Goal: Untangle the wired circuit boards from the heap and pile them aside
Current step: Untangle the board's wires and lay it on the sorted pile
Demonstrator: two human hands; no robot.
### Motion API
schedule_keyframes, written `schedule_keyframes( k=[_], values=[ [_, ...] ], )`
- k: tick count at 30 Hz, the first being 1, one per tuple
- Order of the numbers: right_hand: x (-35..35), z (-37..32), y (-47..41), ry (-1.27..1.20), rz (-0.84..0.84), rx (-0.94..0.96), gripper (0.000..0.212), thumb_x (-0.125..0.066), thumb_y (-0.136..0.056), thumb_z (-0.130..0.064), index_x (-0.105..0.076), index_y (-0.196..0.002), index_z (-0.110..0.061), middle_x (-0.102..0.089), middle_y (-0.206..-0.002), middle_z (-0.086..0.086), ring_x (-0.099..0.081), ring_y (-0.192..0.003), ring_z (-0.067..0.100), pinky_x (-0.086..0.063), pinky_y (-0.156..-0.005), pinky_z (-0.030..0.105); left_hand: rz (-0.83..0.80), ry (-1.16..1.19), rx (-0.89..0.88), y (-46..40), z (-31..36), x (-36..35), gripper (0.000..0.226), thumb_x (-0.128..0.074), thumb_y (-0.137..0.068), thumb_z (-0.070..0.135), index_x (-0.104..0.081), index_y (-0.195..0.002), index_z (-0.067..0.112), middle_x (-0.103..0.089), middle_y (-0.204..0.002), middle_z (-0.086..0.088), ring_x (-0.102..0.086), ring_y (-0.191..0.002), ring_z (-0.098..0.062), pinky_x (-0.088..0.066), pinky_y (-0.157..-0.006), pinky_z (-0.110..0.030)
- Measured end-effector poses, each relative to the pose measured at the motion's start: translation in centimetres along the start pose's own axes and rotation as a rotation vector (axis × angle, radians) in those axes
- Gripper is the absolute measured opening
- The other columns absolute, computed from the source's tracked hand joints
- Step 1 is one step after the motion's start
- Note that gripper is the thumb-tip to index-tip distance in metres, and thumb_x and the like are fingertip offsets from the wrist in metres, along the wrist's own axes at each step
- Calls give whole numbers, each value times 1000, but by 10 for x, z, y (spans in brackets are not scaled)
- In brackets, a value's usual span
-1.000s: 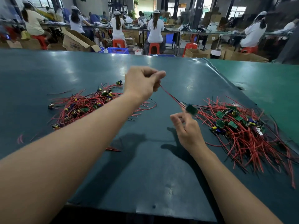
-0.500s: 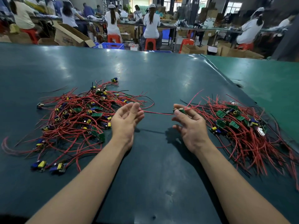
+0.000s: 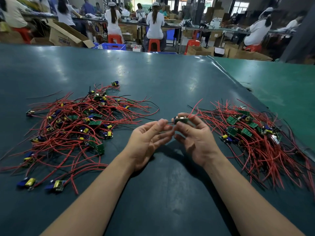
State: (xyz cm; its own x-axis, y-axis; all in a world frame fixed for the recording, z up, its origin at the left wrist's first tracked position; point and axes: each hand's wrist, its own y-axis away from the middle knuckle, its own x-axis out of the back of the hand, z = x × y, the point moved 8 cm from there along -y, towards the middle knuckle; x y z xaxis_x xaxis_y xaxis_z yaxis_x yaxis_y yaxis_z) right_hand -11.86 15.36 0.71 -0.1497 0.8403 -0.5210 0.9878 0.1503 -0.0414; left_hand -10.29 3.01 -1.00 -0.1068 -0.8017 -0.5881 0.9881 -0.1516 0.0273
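A tangled heap of small green circuit boards with red and black wires (image 3: 76,123) lies on the left of the dark green table (image 3: 153,79). A second pile of wired boards (image 3: 252,133) lies on the right. Between them, above the table, my right hand (image 3: 196,138) pinches one small circuit board (image 3: 181,120) between thumb and fingers. Its red wire runs left to my left hand (image 3: 148,138), palm up, whose fingertips pinch the wire close to the board.
The table's far edge runs across the top, with a lighter green table (image 3: 281,86) adjoining on the right. Beyond sit people on red stools (image 3: 153,43), cardboard boxes (image 3: 66,36) and a blue crate (image 3: 113,46).
My left hand came down from high above the table, where it held the wire taut, and closed in on the right hand. The right hand lifted the board slightly off the pile's edge.
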Motion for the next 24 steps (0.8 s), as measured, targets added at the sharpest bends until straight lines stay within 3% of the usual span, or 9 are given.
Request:
schedule_keyframes(
  k=[3, 8, 12, 15, 18, 20, 24],
  values=[
    [-8, 9, 2, 37, -45, -13, 22, -74, -60, -3, -74, -80, -13, -74, -83, 9, -69, -67, 19, -58, -59, 30, -10, -141, -32, -1, -1, -3, 34, -70, -70, 25, -67, -99, 7, -74, -84, -9, -71, -69, -20, -58, -70, -28],
    [-8, 10, 2, 112, -53, -43, 26, -69, -72, -17, -73, -97, -11, -69, -87, 15, -66, -70, 25, -55, -68, 38, 39, -143, -66, -1, 2, 0, 23, -70, -72, 20, -69, -92, 7, -72, -72, -5, -70, -60, -17, -57, -58, -23],
    [-2, 7, 3, 135, 20, -28, 17, -68, -76, -23, -76, -87, -13, -72, -83, 13, -66, -67, 23, -58, -62, 33, 35, -144, -50, -2, 3, 1, 28, -75, -66, 24, -70, -89, 9, -70, -72, -4, -68, -62, -16, -59, -64, -26],
    [5, 4, 5, 204, 82, 14, 11, -71, -75, -18, -78, -83, -14, -74, -85, 11, -67, -75, 23, -57, -66, 35, 35, -156, -59, -2, 4, 1, 24, -74, -69, 18, -71, -90, 8, -72, -77, -8, -69, -66, -17, -59, -69, -30],
    [10, -1, 8, 247, 164, 70, 10, -73, -79, -8, -79, -76, -15, -75, -81, 7, -69, -71, 16, -53, -55, 25, 38, -148, -87, -2, 5, 1, 24, -72, -70, 10, -66, -93, 5, -73, -84, -10, -69, -69, -19, -60, -68, -31],
    [12, -1, 9, 223, 198, 89, 3, -76, -76, -14, -79, -74, -15, -75, -81, 6, -69, -70, 14, -52, -53, 23, 46, -149, -126, -1, 7, 2, 24, -74, -67, 10, -67, -89, 6, -73, -82, -8, -69, -70, -20, -59, -67, -30],
    [22, -6, 6, 227, 289, 131, 13, -75, -82, -16, -78, -70, -15, -73, -76, 3, -68, -65, 12, -50, -48, 22, 92, -180, -218, 1, 12, 9, 22, -80, -58, 10, -74, -79, 16, -73, -81, -6, -68, -74, -19, -58, -72, -28]
  ],
)
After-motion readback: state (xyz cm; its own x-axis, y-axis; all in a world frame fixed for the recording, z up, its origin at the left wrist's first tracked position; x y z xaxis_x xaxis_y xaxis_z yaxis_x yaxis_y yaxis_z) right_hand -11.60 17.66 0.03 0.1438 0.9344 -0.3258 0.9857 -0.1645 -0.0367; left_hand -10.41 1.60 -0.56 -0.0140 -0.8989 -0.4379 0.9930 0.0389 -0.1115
